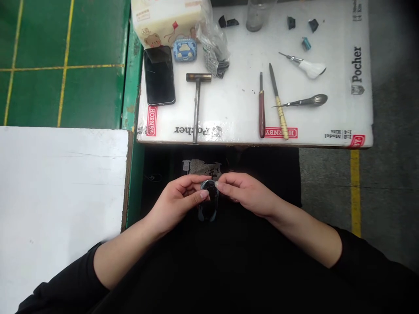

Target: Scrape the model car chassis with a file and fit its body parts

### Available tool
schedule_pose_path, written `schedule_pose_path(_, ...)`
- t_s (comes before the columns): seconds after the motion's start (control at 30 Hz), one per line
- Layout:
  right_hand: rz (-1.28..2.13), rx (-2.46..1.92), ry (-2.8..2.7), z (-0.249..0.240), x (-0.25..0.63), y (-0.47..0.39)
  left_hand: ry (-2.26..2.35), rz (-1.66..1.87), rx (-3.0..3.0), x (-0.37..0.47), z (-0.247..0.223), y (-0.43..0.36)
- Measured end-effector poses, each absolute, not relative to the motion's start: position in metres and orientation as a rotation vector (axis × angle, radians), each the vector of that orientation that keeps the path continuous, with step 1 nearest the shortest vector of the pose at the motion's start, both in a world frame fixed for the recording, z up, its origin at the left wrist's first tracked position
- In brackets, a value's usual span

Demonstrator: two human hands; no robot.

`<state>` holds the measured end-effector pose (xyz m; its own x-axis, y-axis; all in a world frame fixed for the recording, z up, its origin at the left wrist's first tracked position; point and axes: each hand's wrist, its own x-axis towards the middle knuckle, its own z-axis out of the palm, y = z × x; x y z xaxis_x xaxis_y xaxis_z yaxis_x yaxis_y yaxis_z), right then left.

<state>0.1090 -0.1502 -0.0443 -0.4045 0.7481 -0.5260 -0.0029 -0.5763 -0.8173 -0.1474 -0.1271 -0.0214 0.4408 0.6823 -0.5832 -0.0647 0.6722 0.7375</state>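
Note:
Over my lap, my left hand point(186, 197) grips a small, dark oval piece point(212, 207) with a shiny surface and a blue-grey rim. The left thumb lies across its face, with the fingers behind. At the upper right edge of the same piece, my right hand point(244, 188) pinches with thumb and forefinger. Its other fingers are curled and partly hidden. The piece stands roughly lengthwise toward my body, and its lower end shows below the hands. What kind of thing it is, I cannot make out.
A white printed worktop point(235, 113) lies ahead, holding a small hammer point(197, 100), a red-handled tool point(261, 109), a file point(278, 102), a white-handled awl point(307, 67), a metal-handled awl point(307, 101), a phone point(159, 76) and dark fragments point(291, 22). A white board point(62, 183) is at left.

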Motion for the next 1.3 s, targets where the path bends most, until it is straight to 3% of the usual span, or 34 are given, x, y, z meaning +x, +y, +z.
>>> schedule_pose_path(1.3,2.067,-1.137,-0.988,-0.053,0.109,-0.156,0.918,0.528,0.301,-0.144,-0.026,-0.127)
